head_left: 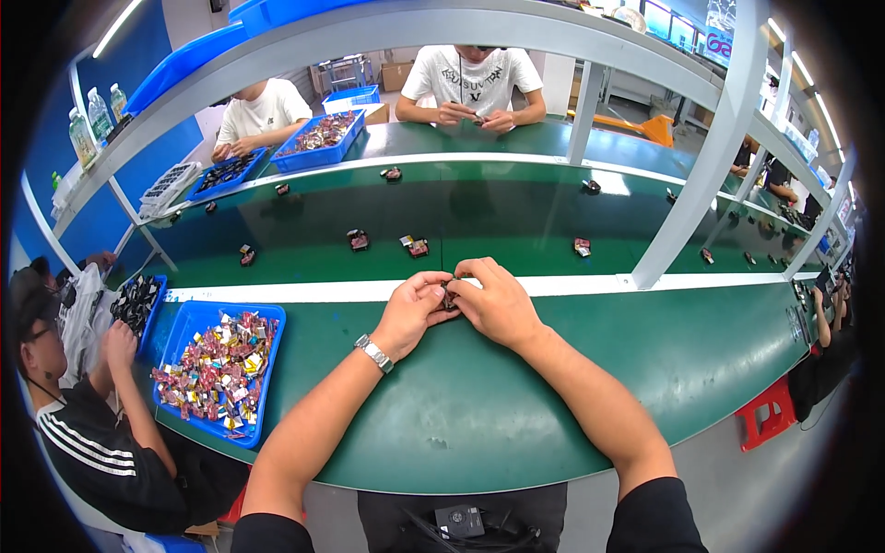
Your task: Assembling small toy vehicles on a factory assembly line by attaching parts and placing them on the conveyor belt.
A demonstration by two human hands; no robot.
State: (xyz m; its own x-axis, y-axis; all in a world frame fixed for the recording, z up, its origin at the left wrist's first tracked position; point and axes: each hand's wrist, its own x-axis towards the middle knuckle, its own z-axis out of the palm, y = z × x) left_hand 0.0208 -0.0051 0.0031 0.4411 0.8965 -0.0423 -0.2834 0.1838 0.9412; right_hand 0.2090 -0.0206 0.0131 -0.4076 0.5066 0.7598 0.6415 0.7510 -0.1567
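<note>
My left hand (413, 311), with a metal watch on its wrist, and my right hand (499, 304) meet over the near side of the green bench. Between their fingertips is a small dark part (449, 299), mostly hidden by the fingers. Both hands are closed on it. Left of my arms stands a blue bin (279, 343) heaped with small red, white and yellow parts (221, 373). Beyond my hands, several small red-and-black assemblies lie on the green belt, the closest being one assembly (417, 247).
A white rail (304, 291) divides bench from belt. Grey frame posts (705, 175) rise at the right. A co-worker (101, 442) sits at the left beside a bin of black parts (138, 302). Across the belt, another person (475, 83) works near a blue bin (318, 158). A red stool (767, 415) stands right.
</note>
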